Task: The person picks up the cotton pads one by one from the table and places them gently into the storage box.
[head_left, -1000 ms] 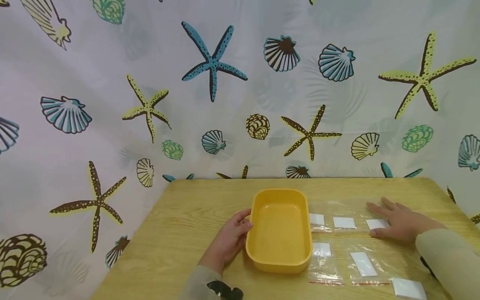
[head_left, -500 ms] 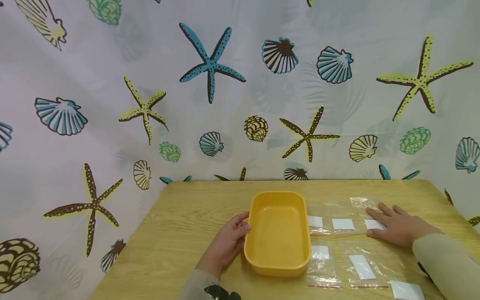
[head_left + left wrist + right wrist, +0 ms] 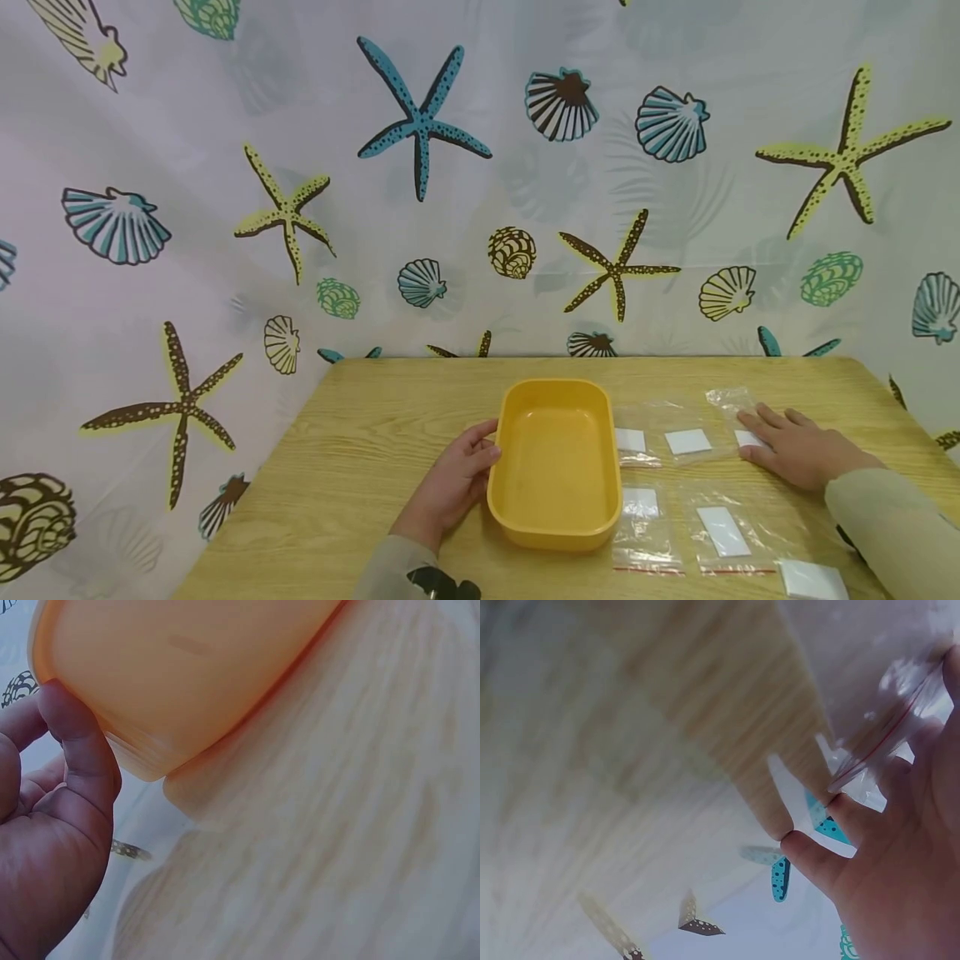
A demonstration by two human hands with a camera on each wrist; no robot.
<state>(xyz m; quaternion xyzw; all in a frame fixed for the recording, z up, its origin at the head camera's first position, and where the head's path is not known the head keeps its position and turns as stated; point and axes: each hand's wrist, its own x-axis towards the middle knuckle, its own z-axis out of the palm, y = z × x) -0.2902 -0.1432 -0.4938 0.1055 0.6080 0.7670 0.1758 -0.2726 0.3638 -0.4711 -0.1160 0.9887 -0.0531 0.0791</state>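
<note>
My left hand [image 3: 453,479] grips the left wall of a yellow plastic tub [image 3: 557,467], thumb over its rim. In the left wrist view the thumb and fingers pinch the edge of this tub [image 3: 202,667]. My right hand [image 3: 806,450] lies with spread fingers on a clear zip bag [image 3: 726,398] at the far right of the bags; a white rectangle [image 3: 747,439] in it is partly hidden under the fingers. In the right wrist view, the bag's red seal line [image 3: 889,735] runs close to the fingers of that hand [image 3: 900,855].
Left of the covered bag lie two more clear bags with white rectangles [image 3: 687,441] [image 3: 630,439]. Nearer are two bags with red seals [image 3: 648,533] [image 3: 723,533] and a white packet [image 3: 813,579]. A seashell-print curtain [image 3: 480,183] hangs behind the wooden table [image 3: 390,417].
The bag under my right hand has shifted slightly, its far end now lifting into view beyond the fingers. The neighbouring bag has tilted a little. My left hand and the tub stay put.
</note>
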